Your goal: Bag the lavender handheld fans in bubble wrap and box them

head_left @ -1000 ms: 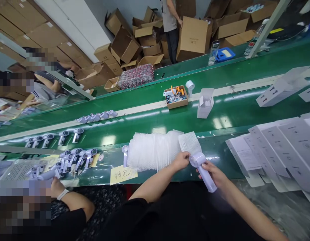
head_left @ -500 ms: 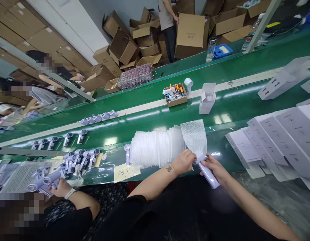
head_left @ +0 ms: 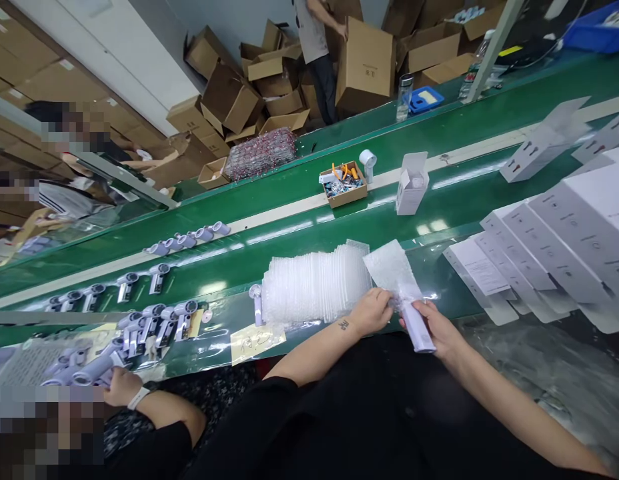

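A pale lilac handheld fan (head_left: 417,331) is in my right hand (head_left: 437,328), whose fingers close round its handle. The fan's head end is inside the mouth of a clear bubble-wrap bag (head_left: 391,265), and the handle sticks out toward me. My left hand (head_left: 372,311) pinches the bag's edge beside the fan; its fingertips are partly hidden. Just left of the bag lies a long stack of bubble-wrap bags (head_left: 314,283). Another lilac fan (head_left: 257,303) is at the far left end of that stack.
White printed cartons (head_left: 489,270) stand in a row at right. An open white box (head_left: 412,185) and a small parts box (head_left: 343,190) sit across the green bench. More fans (head_left: 157,323) lie at left, near a co-worker's hand (head_left: 123,387). A yellow note (head_left: 257,343) lies before the stack.
The fan has gone further into the bubble-wrap bag, and its handle has swung more upright in view. Both hands still hold on. The whole view has shifted slightly.
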{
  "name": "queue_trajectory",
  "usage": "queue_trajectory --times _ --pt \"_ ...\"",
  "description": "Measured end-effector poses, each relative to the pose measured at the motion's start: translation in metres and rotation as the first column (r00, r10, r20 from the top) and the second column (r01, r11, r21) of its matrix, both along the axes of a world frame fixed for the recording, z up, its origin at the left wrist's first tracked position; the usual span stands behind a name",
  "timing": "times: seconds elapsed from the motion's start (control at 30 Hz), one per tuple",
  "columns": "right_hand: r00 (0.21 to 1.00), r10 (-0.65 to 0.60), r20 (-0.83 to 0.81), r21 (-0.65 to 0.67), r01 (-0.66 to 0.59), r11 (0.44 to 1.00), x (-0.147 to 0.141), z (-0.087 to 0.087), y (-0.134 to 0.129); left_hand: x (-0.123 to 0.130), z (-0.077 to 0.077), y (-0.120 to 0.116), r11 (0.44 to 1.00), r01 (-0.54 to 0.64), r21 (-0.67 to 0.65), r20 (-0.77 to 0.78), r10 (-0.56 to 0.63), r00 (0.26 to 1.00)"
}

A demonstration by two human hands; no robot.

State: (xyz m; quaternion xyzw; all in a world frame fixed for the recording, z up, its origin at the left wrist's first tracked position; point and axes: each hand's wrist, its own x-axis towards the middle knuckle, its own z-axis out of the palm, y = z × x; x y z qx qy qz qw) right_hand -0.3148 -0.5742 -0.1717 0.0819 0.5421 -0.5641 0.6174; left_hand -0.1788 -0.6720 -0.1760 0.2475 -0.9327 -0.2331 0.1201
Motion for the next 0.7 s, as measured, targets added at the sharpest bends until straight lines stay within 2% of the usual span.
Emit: queue_trajectory --times 0.07,0.17,0.27,0.33,0.4,0.43,0.5,0.57,0.6,0.7 --pt "0.996 0.041 -0.084 0.04 -0.038 0.998 0.009 -0.004 0.003 0.003 -0.001 0.005 1.0 -0.013 -0.004 0.026 0.013 1.0" --pt "0.976 0.132 -0.173 0.106 -0.115 0.988 0.016 -0.011 0.011 0.006 0.004 0.014 0.998 0.057 -0.007 0.058 -0.057 0.997" --pt "0.945 0.185 -0.271 0.129 -0.155 0.979 0.003 -0.01 0.02 0.004 0.014 0.014 0.992 0.049 0.119 0.078 -0.059 0.995" --pt "0.827 0.303 -0.474 0.166 -0.253 0.953 -0.012 -0.003 0.026 0.001 0.02 0.009 0.971 -0.022 0.238 0.116 -0.006 0.993" --pt "0.619 0.443 -0.649 0.239 -0.387 0.891 -0.025 0.006 0.031 -0.004 0.025 0.003 0.947 -0.067 0.314 0.203 0.002 0.979" --pt "0.527 0.504 -0.684 0.28 -0.449 0.849 -0.029 0.011 0.034 -0.006 0.028 0.001 0.94 -0.067 0.334 0.26 -0.023 0.965" --pt "0.438 0.589 -0.679 0.322 -0.544 0.775 -0.03 0.022 0.04 -0.009 0.035 0.0 0.932 -0.032 0.36 0.365 -0.109 0.925" --pt "0.408 0.635 -0.656 0.328 -0.604 0.727 -0.027 0.033 0.046 -0.009 0.046 0.004 0.92 -0.001 0.391 0.388 -0.163 0.907" --pt "0.41 0.636 -0.654 0.319 -0.613 0.723 -0.026 0.039 0.049 -0.007 0.052 0.007 0.913 0.006 0.408 0.356 -0.165 0.92" --pt "0.47 0.582 -0.664 0.274 -0.571 0.774 -0.029 0.06 0.055 0.0 0.077 0.012 0.89 0.005 0.456 0.187 -0.102 0.977"
